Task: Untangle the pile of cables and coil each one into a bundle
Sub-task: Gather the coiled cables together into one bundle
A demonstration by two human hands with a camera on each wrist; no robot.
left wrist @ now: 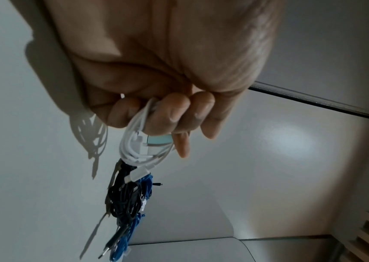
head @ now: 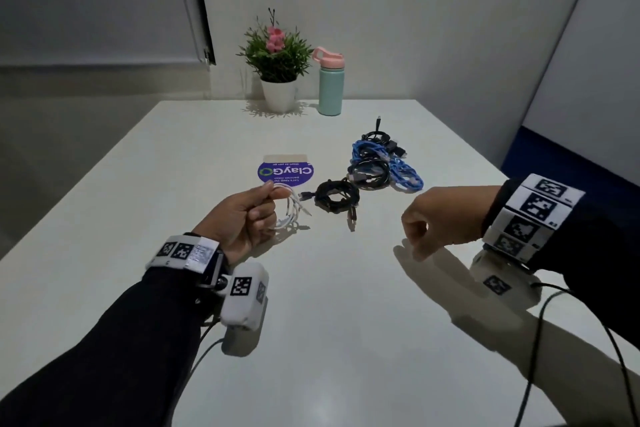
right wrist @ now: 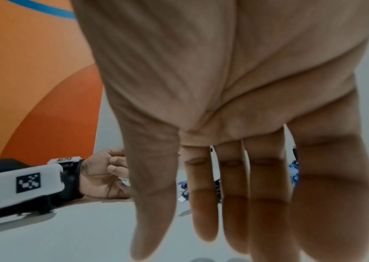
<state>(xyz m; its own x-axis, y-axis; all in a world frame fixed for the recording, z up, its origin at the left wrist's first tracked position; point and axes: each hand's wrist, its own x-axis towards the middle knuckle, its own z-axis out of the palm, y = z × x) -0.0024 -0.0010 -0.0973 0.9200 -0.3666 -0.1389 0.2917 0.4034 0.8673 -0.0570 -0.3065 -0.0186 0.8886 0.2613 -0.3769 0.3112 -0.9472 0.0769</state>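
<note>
My left hand (head: 249, 215) grips a coiled white cable (head: 289, 208) just above the table; in the left wrist view the white cable (left wrist: 138, 147) hangs in loops from my curled fingers (left wrist: 170, 115). A coiled black cable (head: 336, 196) lies on the table just right of it. Behind that lie another black coil (head: 369, 173), blue cables (head: 403, 172) and one more black cable (head: 379, 137). My right hand (head: 426, 229) hovers over the table to the right, empty; in the right wrist view my right hand (right wrist: 235, 203) shows straight fingers holding nothing.
A purple round sticker card (head: 285, 172) lies behind the left hand. A potted plant (head: 277, 59) and a mint bottle with a pink lid (head: 330, 81) stand at the far edge of the white table (head: 346, 322). Wrist-camera wires (head: 616, 350) trail at the right.
</note>
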